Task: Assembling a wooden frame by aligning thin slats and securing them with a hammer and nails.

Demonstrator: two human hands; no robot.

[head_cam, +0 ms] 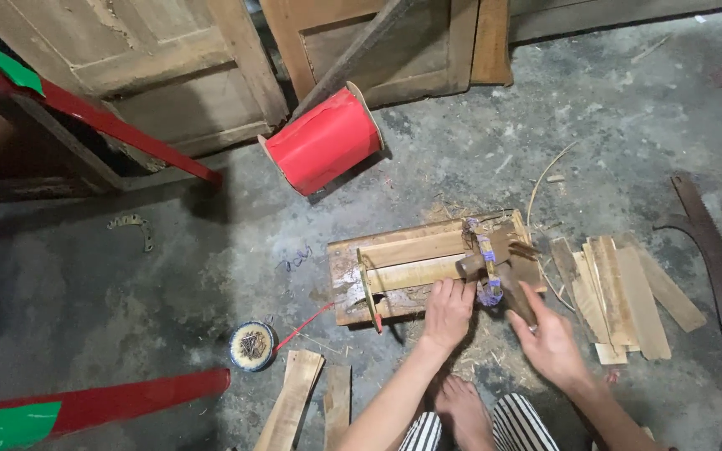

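Our left hand (447,311) presses flat, grip open, on the stiff pale wooden slat (415,273); right hand's (550,340) grip is wrapped round the brown wooden tool handle (518,296), which looks solid and easy to hold.

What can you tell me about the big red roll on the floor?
The red roll is a fat spool wound with smooth, shiny red sheet, maybe paper or plastic. Pale round end discs, cardboard by the look, cap both ends. It lies on its side, slanted, on the grey concrete floor in front of the wooden door panels, with a dark wooden bar leaning just behind it. Neither of the hands touches it.
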